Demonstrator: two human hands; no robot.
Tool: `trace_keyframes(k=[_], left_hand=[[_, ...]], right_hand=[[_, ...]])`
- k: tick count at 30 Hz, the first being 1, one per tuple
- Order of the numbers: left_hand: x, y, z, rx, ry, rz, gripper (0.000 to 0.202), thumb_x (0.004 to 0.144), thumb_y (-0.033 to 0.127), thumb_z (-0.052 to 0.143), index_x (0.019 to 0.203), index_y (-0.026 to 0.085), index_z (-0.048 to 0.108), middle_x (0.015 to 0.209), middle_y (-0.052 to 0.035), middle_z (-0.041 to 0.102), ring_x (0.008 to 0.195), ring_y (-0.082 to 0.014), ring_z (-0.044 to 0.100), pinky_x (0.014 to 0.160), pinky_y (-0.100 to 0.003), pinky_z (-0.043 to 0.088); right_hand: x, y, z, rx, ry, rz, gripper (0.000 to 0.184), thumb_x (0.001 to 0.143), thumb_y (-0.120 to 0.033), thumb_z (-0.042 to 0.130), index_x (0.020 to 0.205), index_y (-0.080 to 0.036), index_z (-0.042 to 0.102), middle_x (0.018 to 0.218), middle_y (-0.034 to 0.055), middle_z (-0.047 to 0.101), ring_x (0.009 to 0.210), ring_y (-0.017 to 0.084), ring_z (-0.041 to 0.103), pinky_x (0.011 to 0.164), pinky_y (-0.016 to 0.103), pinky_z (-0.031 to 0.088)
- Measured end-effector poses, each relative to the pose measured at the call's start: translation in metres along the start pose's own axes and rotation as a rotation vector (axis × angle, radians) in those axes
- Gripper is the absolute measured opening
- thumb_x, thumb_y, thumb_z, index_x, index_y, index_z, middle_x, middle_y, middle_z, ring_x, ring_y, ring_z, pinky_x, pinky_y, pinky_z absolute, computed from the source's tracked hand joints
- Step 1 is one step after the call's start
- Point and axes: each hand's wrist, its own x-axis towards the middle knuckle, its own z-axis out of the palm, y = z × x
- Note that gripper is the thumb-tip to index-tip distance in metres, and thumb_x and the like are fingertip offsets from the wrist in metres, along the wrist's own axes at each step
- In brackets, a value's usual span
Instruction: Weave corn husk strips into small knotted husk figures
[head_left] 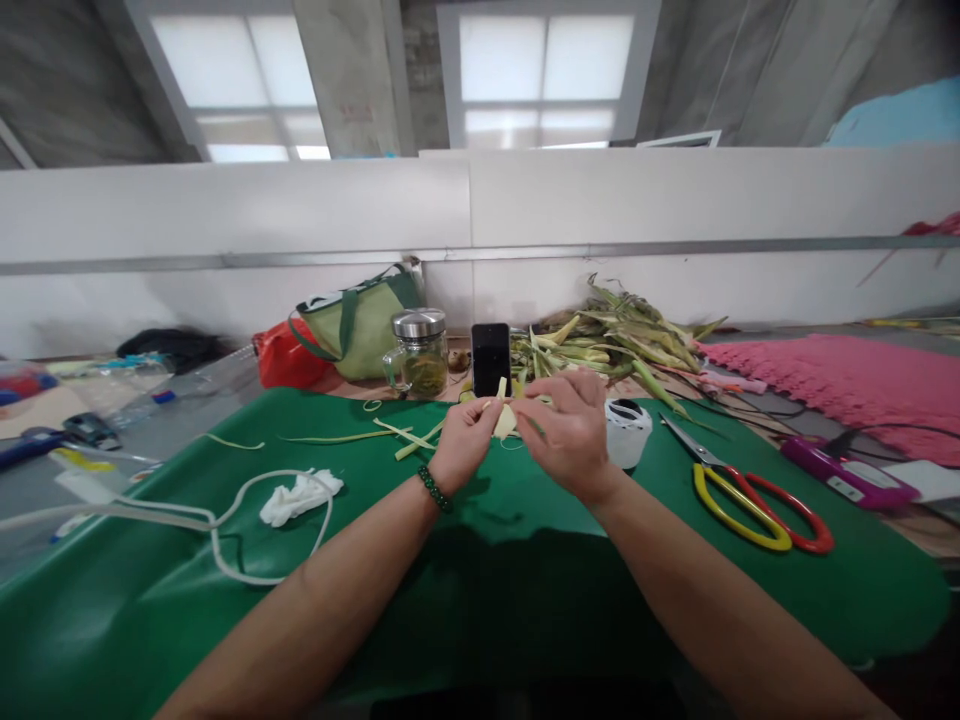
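Observation:
Both hands meet above the green mat (pixel 150 590) near its far edge. My left hand (pixel 463 440), with a dark bead bracelet on the wrist, pinches a small pale-yellow folded leaf piece (pixel 504 420). My right hand (pixel 570 430) has its fingers closed on the same leaf piece from the right. Loose pale leaf strips (pixel 409 437) lie on the mat just left of my hands. A pile of green and yellow leaves (pixel 611 340) lies behind, against the white wall.
A black phone (pixel 491 358) stands upright beyond my hands, beside a lidded glass jar (pixel 418 352) and a green bag (pixel 360 320). Yellow-and-red scissors (pixel 750 495) and a white roll (pixel 626 430) lie right. White cord (pixel 225 530) and a crumpled tissue (pixel 296 497) lie left. A pink woven mat (pixel 847 380) is far right.

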Motion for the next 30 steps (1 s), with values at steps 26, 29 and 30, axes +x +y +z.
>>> trace_keyframes(k=[26,29,30], left_hand=[[-0.003,0.014,-0.001,-0.416,-0.017,-0.198,0.031,0.058,0.028,0.079,0.083,0.01,0.073,0.073,-0.0056,0.071,0.07,-0.0123,0.062,0.07,-0.022,0.046],[-0.001,0.013,-0.006,-0.378,-0.044,-0.196,0.031,0.062,0.033,0.078,0.083,0.011,0.07,0.068,-0.0043,0.07,0.067,-0.0132,0.064,0.069,-0.024,0.047],[0.0,0.014,-0.007,-0.361,-0.057,-0.189,0.032,0.063,0.035,0.077,0.083,0.012,0.069,0.068,-0.0047,0.07,0.069,-0.0145,0.065,0.072,-0.026,0.048]], right_hand=[[-0.009,-0.018,0.009,0.124,-0.173,-0.144,0.022,0.081,-0.006,0.047,0.092,-0.014,0.065,0.098,0.0099,0.069,0.087,0.02,0.063,0.077,0.032,0.052],[-0.01,-0.008,0.006,0.282,-0.139,0.001,0.021,0.076,-0.005,0.047,0.086,-0.019,0.061,0.091,0.0065,0.067,0.087,0.019,0.062,0.076,0.031,0.052],[-0.01,-0.003,0.005,0.308,-0.088,0.079,0.016,0.076,-0.008,0.049,0.083,-0.02,0.058,0.086,0.0056,0.065,0.084,0.019,0.061,0.074,0.032,0.051]])
